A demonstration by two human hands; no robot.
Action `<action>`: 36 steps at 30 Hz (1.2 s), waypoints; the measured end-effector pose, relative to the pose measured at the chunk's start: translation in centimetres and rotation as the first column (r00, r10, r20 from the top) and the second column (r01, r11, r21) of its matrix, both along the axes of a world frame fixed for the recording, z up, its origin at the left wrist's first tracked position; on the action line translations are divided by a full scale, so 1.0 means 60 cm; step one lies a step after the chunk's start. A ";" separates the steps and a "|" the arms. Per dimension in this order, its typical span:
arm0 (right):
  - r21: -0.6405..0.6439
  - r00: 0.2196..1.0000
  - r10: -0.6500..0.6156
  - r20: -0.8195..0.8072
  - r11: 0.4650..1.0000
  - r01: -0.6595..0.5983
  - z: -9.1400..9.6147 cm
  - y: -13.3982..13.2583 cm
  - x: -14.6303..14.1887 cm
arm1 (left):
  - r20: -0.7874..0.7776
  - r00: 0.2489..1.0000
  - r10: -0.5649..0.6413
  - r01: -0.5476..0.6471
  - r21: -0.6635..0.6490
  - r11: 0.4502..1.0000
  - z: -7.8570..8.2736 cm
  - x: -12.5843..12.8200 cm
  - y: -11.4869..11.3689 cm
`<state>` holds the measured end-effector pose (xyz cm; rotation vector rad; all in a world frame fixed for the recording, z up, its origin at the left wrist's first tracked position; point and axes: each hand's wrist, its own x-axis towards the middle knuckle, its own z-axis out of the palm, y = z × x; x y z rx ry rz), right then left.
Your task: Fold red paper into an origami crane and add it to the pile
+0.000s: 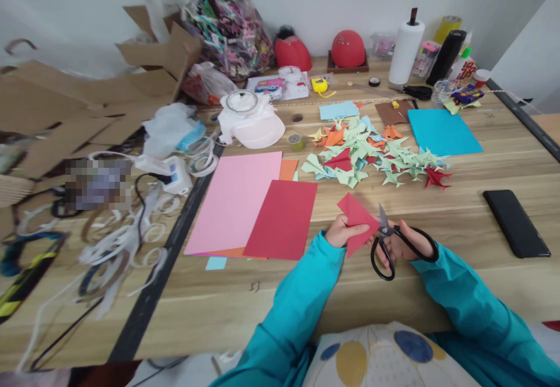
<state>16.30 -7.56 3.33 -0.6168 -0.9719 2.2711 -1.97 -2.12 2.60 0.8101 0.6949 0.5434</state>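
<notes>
My left hand (341,231) pinches a folded piece of red paper (357,215) above the table's front. In my right hand (411,242) are black-handled scissors (385,231), fingers and thumb through the loops. Their blades stand parted and point away from me, close by the paper's right corner; whether they touch it I cannot tell. Beyond my hands lies a heap of folded paper shapes (359,142) in green, orange, red and blue. To the left, a red sheet (286,221) overlaps a larger pink sheet (245,194), with orange paper showing beneath.
A black phone (516,224) lies at the right, and a blue sheet (445,132) behind it. White strips and cables (118,241) clutter the left beside an open cardboard box (149,66). A paper towel roll (406,53) stands at the back, right of a red dome (347,49).
</notes>
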 end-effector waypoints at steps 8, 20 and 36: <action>-0.028 1.000 -0.022 0.006 0.999 0.022 -0.002 -0.002 -0.002 | -0.033 0.989 0.146 -0.144 0.047 0.988 -0.018 0.003 0.004; -0.073 0.998 -0.023 -0.060 0.997 0.018 -0.004 0.007 -0.003 | -0.031 0.987 0.156 -0.155 0.049 0.987 -0.026 0.003 0.001; -0.078 0.998 -0.032 0.049 0.996 0.035 0.006 0.005 0.002 | -0.015 0.973 0.232 -0.233 -0.023 0.972 -0.016 0.009 -0.002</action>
